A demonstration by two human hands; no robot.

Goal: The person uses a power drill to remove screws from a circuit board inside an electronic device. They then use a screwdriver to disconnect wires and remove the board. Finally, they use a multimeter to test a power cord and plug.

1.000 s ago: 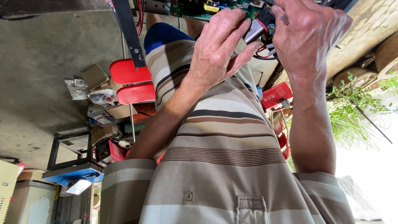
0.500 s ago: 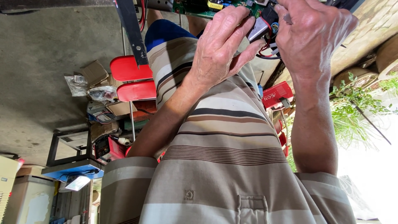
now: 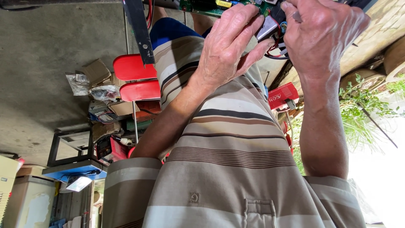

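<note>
Cluttered concrete floor [image 3: 46, 63], red stools [image 3: 134, 67]

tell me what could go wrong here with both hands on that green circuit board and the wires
The left hand and right hand crowd the green circuit board, so a slip might bend a part. The red and black wires loop tightly between the fingers and could snag or pull loose. The hands hide much of the board, so a misplaced touch seems possible.

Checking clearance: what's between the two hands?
In the head view, a small grey part and red and black wires lie between left hand and right hand.
</note>
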